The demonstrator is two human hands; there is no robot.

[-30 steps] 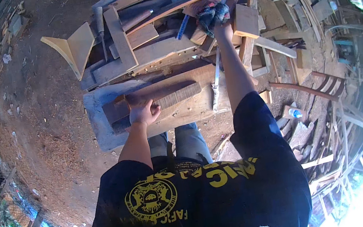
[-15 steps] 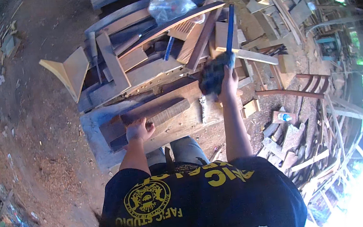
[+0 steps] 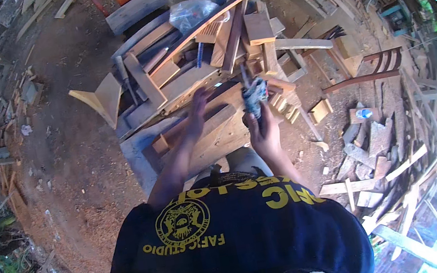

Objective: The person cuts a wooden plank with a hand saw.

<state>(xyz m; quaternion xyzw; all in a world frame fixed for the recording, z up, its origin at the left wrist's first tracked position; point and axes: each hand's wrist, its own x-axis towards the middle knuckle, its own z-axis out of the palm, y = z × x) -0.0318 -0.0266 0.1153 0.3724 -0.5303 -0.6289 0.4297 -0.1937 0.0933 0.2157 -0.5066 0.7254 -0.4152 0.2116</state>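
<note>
Right hand (image 3: 264, 132) clamped on grey-blue handheld power tool (image 3: 254, 95), just right of the long brown timber plank (image 3: 203, 130); left hand (image 3: 199, 103), fingers apart, touching plank's far end. Risk: tool slipping toward left hand

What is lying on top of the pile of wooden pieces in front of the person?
On the wood pile lies a clear plastic bag, beside leaning boards and small blocks. What the bag holds cannot be made out, and the boards cover the pieces underneath.
</note>
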